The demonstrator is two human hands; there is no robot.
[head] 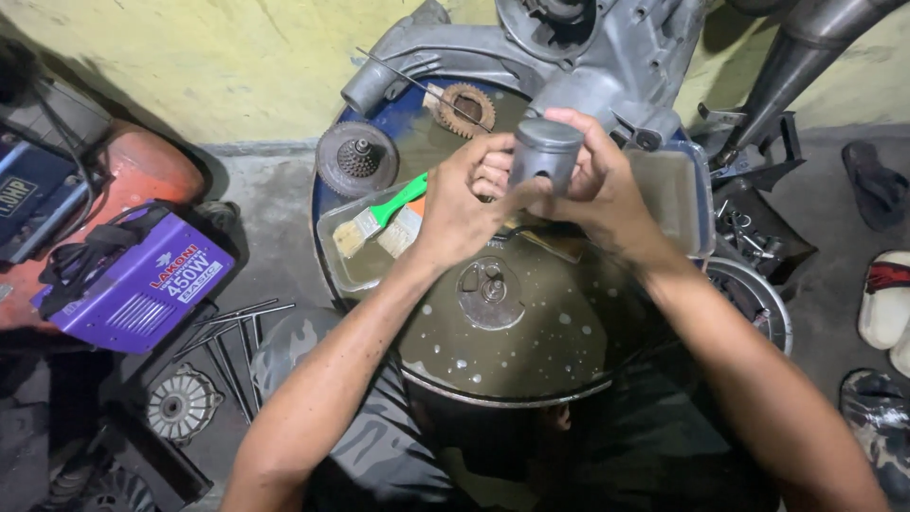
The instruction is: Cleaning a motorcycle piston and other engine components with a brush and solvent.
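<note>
Both hands are meeting above the far half of a round blue drum lid (569, 341), which is serving as the bench. The right hand (602, 185) is wrapping its fingers around a grey metal piston (546, 152), holding it upright by its far side. The left hand (464, 204) is pressing its curled fingers against the near-left side of the piston, pinching at its lower edge; what the fingertips are gripping there cannot be made out.

Just beyond the hands, a clear plastic tray (351, 270) is lying on the drum lid, with a green-handled paintbrush (379, 218) resting in its left end. A toothed brown gear (464, 109) is sitting at the lid's far edge, beneath a grey engine casing (588, 57). Left of the lid, on the floor, a purple welding machine (137, 280) is lying.
</note>
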